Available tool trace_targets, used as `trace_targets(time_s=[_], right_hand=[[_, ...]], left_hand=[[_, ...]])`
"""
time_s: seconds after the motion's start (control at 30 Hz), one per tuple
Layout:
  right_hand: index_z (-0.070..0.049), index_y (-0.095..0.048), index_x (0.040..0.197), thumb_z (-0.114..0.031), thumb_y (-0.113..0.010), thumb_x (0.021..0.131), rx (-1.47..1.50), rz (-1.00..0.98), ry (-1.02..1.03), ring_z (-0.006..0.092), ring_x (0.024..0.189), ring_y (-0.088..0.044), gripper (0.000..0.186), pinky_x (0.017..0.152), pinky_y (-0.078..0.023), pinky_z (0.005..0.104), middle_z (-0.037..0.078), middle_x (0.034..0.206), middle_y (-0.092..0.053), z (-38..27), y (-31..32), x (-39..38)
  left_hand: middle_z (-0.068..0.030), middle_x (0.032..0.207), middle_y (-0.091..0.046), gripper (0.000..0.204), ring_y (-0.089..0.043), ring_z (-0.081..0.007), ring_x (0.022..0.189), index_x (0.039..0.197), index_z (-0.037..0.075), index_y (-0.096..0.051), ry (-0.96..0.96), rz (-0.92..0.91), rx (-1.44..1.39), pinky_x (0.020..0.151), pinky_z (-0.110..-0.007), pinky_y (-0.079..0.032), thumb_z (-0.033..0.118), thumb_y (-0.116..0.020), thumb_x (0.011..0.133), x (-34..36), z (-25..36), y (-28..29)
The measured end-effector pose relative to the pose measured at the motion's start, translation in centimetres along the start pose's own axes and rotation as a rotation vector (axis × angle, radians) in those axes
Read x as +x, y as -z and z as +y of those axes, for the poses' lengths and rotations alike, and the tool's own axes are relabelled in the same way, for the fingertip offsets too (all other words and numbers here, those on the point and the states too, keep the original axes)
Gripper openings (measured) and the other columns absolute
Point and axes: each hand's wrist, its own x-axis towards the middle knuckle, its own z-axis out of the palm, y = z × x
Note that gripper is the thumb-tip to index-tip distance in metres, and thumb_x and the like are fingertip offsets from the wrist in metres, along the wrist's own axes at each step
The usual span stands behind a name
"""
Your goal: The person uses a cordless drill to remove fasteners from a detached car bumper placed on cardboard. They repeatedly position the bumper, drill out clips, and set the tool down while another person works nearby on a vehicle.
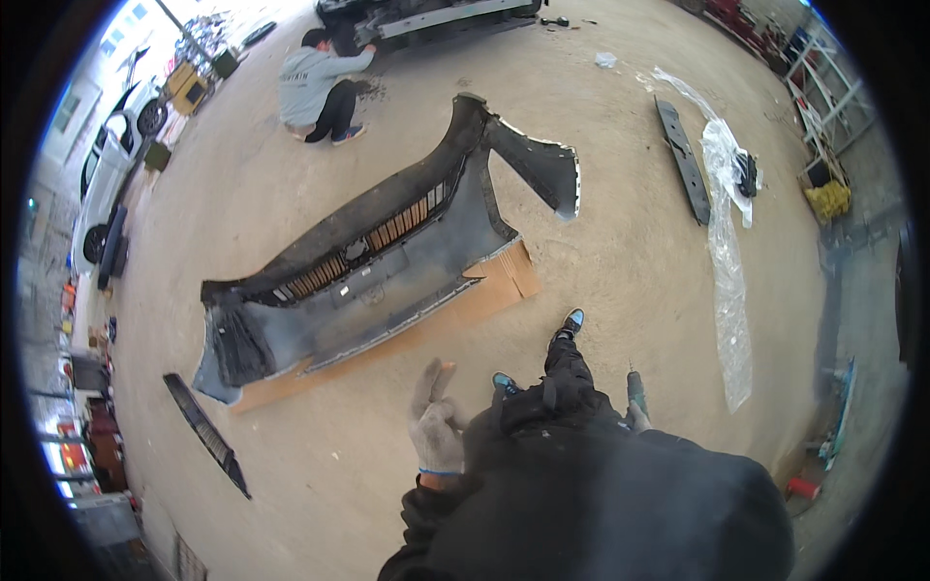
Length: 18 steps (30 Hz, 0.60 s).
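Observation:
My left hand (434, 418), in a grey work glove, is raised in front of me with fingers apart and holds nothing. My right hand (636, 414) is low at my side, gripping a dark green power tool (635, 389) that points down. A large dark grey car bumper (378, 257) lies inside-up on the floor ahead of me, resting on a sheet of brown cardboard (484, 295). My feet in blue shoes (572, 321) stand just behind the cardboard's edge.
A person in a grey hoodie (315, 82) crouches at the far side by a vehicle. A long black trim strip (684, 160) and clear plastic sheeting (728, 261) lie to the right. Another black grille strip (205, 433) lies at the left. White cars (111, 160) are parked far left.

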Motion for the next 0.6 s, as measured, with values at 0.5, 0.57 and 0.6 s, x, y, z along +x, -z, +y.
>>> trace_targets(time_s=[0.5,0.57,0.6], right_hand=[[-0.018,-0.058,0.085,-0.046,-0.069,0.096,-0.144,-0.033,0.042,0.0163,0.06,-0.055,0.032,0.051,-0.045,0.0341,-0.001,0.066,-0.051,-2.8,1.5,0.5],[-0.018,-0.058,0.086,-0.046,-0.069,0.096,-0.149,-0.029,0.035,0.0164,0.06,-0.055,0.032,0.051,-0.045,0.0341,-0.001,0.067,-0.052,-3.3,0.9,0.0],[-0.018,-0.058,0.086,-0.045,-0.069,0.096,-0.153,-0.024,0.034,0.0165,0.06,-0.056,0.031,0.051,-0.046,0.0342,-0.001,0.067,-0.052,-3.5,0.6,-0.3]], left_hand=[[-0.0201,0.123,-0.07,0.08,-0.048,-0.0078,0.054,0.138,-0.004,-0.059,0.014,-0.801,-0.128,0.052,-0.022,-0.043,-0.008,-0.036,0.061,-1.4,7.7,-4.9],[-0.0203,0.111,-0.073,0.063,-0.048,-0.007,0.052,0.132,-0.009,-0.061,0.09,-0.917,-0.113,0.052,-0.02,-0.041,-0.004,-0.041,0.073,-2.1,9.0,-5.6],[-0.0201,0.112,-0.073,0.06,-0.048,-0.0064,0.052,0.133,-0.009,-0.06,0.146,-1.001,-0.107,0.052,-0.02,-0.041,-0.004,-0.042,0.075,-2.2,9.5,-5.9]])
